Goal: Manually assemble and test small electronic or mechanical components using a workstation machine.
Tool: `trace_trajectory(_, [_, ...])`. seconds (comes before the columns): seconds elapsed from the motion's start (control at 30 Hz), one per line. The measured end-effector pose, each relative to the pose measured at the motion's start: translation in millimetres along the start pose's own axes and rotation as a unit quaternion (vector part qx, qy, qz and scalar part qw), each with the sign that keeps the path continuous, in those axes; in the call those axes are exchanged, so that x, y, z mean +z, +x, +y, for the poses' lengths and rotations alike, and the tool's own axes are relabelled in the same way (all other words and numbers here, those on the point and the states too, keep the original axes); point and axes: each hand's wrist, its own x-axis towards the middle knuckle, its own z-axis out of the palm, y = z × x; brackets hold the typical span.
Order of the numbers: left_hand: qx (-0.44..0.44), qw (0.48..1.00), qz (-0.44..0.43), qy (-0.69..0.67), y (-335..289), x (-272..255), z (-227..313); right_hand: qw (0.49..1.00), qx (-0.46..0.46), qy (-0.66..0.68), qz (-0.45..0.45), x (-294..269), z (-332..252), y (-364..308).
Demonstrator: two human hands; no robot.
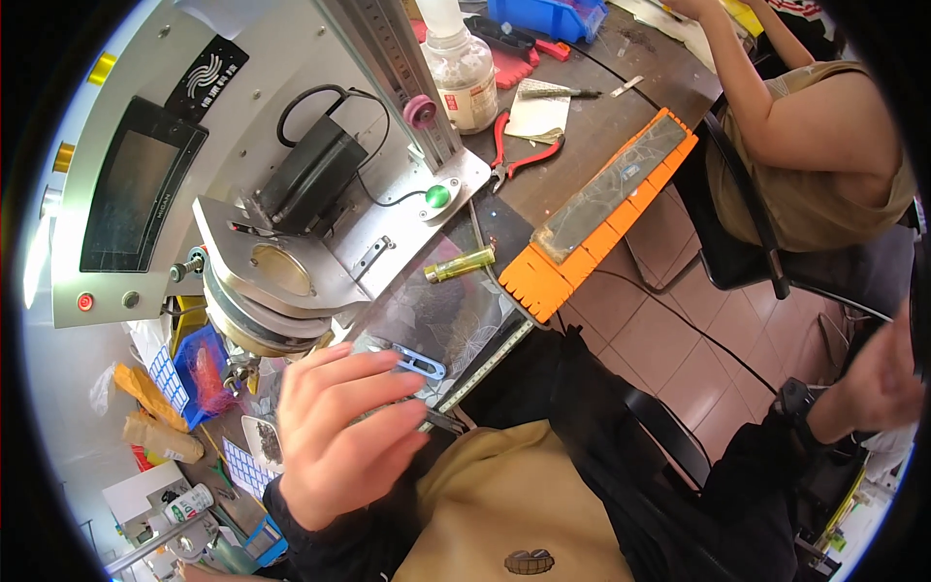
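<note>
- From far off, I look down on a busy workroom with a dark table (589,136) and pink floor tiles (669,325) at 3 o'clock.
- At 10 o'clock I see a big pale machine (218,112). A white bottle (464,82) is at 12 and red-handled pliers (529,158) are near 12 too. An orange tray (545,291) is at 2, and another person (824,145) sits past it.
- The small blue snips (419,363) lie on the table near the middle. Their long side slants: the tips point between 9 and 10 o'clock, and the round end points to 4.
- From my left hand (344,432), the snips are at about 1 o'clock, right by the fingertips. I can't tell if they touch.
- My left arm comes up from the bottom. The fingers are bent, a bit apart, and reach to 1 o'clock. A thin grey tool (446,421) peeks out behind them, and I can't tell if I hold it.
- My right hand (884,378) is blurry at the 3 o'clock edge, with a black watch (795,401) on its wrist. I can't tell if it is wide or closed.
</note>
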Motion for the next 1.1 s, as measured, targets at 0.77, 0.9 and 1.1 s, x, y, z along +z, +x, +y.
trace_trajectory(0.77, [-0.079,0.912,-0.399,-0.047,45,110,-2,0.501,0.548,0.578,-0.339,177,-37,-192])
trace_trajectory(0.9, [-0.09,0.904,-0.416,-0.047,51,113,-2,0.482,0.553,0.593,-0.332,182,-39,-198])
trace_trajectory(1.1, [-0.094,0.902,-0.418,-0.057,51,115,-5,0.558,0.491,0.59,-0.315,186,-45,-200])
